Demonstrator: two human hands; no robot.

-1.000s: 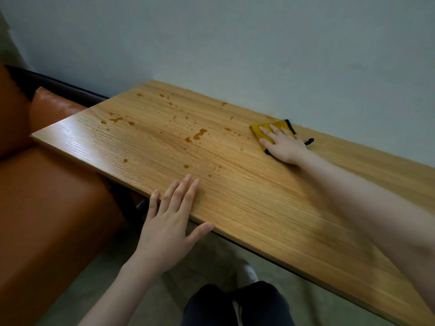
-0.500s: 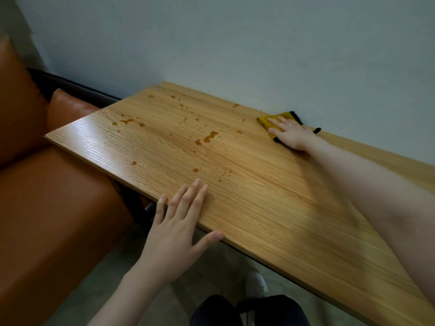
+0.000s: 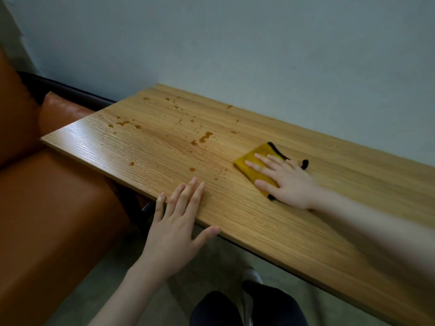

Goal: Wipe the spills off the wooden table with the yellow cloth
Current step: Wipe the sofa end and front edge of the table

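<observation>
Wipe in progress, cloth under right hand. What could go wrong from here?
1. The yellow cloth is small and folded; brown spills are scattered far left toward the table end, so one pass would likely smear or miss droplets.
2. The left hand rests on the near edge close to droplets and may get wet.
3. The right hand presses flat without gripping, so the cloth may slip.

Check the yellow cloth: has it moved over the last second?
Yes. The yellow cloth, under the right hand, came away from the wall toward the table's near edge, closer to the spills.
</observation>
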